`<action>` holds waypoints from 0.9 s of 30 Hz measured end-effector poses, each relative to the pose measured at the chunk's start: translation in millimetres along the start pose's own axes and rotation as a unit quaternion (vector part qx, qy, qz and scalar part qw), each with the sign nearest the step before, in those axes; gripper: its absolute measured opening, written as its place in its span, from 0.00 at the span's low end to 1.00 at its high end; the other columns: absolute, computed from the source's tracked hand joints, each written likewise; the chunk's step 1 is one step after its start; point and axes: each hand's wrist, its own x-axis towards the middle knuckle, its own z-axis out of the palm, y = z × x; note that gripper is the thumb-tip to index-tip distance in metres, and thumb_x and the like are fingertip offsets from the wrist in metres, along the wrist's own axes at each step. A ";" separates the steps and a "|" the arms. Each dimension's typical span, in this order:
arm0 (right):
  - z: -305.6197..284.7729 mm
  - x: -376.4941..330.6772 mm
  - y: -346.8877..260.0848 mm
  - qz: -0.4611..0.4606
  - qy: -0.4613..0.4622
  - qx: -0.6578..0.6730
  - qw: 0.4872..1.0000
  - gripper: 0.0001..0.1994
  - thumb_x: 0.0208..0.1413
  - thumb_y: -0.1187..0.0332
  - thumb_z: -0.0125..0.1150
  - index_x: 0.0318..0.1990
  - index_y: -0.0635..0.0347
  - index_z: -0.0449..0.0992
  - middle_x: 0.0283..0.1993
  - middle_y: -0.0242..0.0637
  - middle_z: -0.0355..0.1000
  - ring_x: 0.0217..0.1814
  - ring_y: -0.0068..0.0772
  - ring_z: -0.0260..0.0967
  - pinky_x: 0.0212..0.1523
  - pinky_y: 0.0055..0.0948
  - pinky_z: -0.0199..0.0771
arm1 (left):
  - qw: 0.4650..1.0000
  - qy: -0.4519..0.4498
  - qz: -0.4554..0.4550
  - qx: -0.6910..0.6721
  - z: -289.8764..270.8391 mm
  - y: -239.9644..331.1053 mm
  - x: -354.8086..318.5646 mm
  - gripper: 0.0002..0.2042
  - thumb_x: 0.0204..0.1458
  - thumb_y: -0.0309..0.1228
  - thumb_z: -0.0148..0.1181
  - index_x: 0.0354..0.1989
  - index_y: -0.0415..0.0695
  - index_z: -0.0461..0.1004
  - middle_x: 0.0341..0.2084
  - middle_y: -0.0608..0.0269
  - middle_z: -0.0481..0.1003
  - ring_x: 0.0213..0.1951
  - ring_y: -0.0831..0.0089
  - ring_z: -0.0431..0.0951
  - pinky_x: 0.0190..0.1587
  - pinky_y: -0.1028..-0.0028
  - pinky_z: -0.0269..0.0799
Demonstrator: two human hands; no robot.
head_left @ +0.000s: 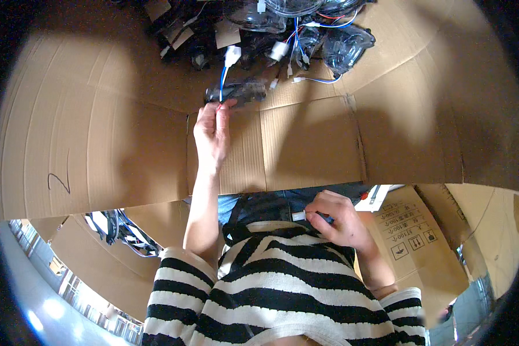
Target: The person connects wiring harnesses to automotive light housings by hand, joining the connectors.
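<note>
The left hand [212, 134] is stretched out over the near flap of a large cardboard box [98, 144], its fingers [220, 109] pinched shut on the end of a thin blue wire [222, 81]. The wire runs almost straight up and away from the pinch, toward the far side of the box, and ends in a small white plug connector [232, 56] at its far tip. Just beyond the fingertips, touching or nearly touching them, lies a dark, clear-fronted lamp part [239, 92] with its long axis across the box, left to right, resting at the inner edge of the flap.

Farther into the box, beyond that part, sits a heap of similar dark lamp parts [328, 40] with blue, red and white leads and more white connectors [278, 51] tangled among them.

The right hand [337, 222] is held close to the body, on the near side of the box and below its flap, over the black-and-white striped shirt [282, 294]. Its fingers are curled closed around a small white connector piece [299, 217], whose free end points to the person's left; a bit of blue shows inside the fist.

To the right of the box stands another carton [412, 230] with printed symbols on its side, and to the lower left of the box a bundle of dark cables [118, 228] lies in a further carton.
</note>
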 end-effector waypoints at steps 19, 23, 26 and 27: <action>13.5 -25.1 -20.4 -0.012 -0.014 -0.034 0.999 0.02 0.41 0.76 0.54 0.25 0.65 0.70 0.22 0.42 0.66 0.26 0.43 0.63 0.27 0.33 0.64 | 0.910 0.002 -0.278 -0.308 -76.7 -34.3 -136.5 0.19 0.56 0.39 0.36 0.41 0.33 0.65 0.16 0.67 0.62 0.18 0.79 0.61 0.30 0.75 0.65; 10.9 -31.0 -24.7 0.009 0.010 -0.030 0.999 0.02 0.41 0.77 0.54 0.24 0.64 0.70 0.20 0.40 0.64 0.24 0.41 0.63 0.26 0.32 0.62 | 0.900 0.074 -0.241 -0.357 -83.3 -23.9 -135.5 0.20 0.57 0.39 0.34 0.44 0.32 0.62 0.19 0.66 0.63 0.19 0.80 0.59 0.29 0.77 0.62; 4.9 -38.5 -27.5 0.016 0.024 -0.047 0.998 0.02 0.40 0.78 0.54 0.24 0.64 0.70 0.19 0.40 0.64 0.23 0.39 0.62 0.24 0.31 0.61 | 0.967 -0.050 -0.123 -0.216 -73.0 -6.2 -127.0 0.21 0.56 0.38 0.33 0.46 0.31 0.61 0.19 0.68 0.63 0.19 0.83 0.59 0.24 0.82 0.56; 2.8 -42.5 -27.2 0.013 0.041 -0.062 0.997 0.02 0.40 0.78 0.54 0.24 0.64 0.70 0.19 0.39 0.64 0.23 0.39 0.62 0.23 0.30 0.61 | 0.976 -0.105 -0.099 -0.163 -65.9 4.4 -119.0 0.22 0.56 0.39 0.33 0.48 0.31 0.60 0.19 0.69 0.63 0.20 0.84 0.59 0.23 0.84 0.55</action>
